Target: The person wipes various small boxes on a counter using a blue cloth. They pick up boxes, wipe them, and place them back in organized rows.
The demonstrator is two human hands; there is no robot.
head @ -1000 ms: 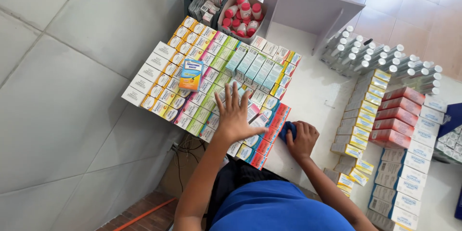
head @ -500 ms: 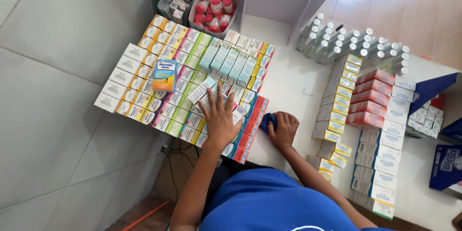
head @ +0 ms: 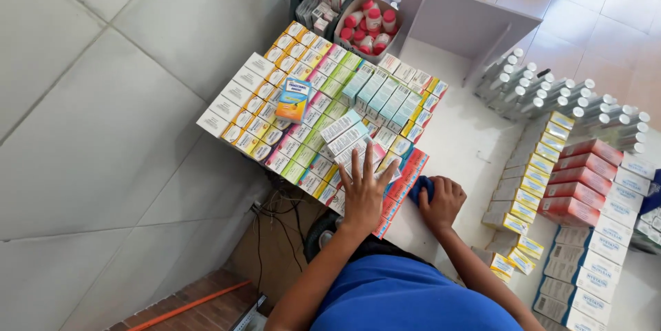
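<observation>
The left hand [head: 363,190] lies flat, palm down and fingers spread wide, on the near end of a block of small medicine boxes [head: 323,117] laid in tight rows on the white surface [head: 461,131]. The grip is released: nothing is clasped, and the fingertips [head: 356,155] press on a few white and pale blue boxes that sit slightly askew on top of the rows. The fingers point away from the person, toward the far end of the block.

The right hand [head: 443,201] is clenched around a dark blue cloth [head: 420,188], of which only a small bunched part shows at the knuckles. It rests on the bare surface just beside the red boxes [head: 406,174] that edge the block on its right. The cloth is too balled up to give it a long axis.

The block of boxes runs long from the near edge of the surface toward the back left, its rows banded yellow, green, teal and white. One orange and blue box [head: 294,99] lies on top of the yellow rows, well apart from the left hand. Beyond the block stands a tray of red-capped bottles [head: 368,24]. To the right, apart from both hands, are columns of yellow-marked cartons [head: 533,166], red cartons [head: 578,179] and rows of white-capped bottles [head: 564,93].
</observation>
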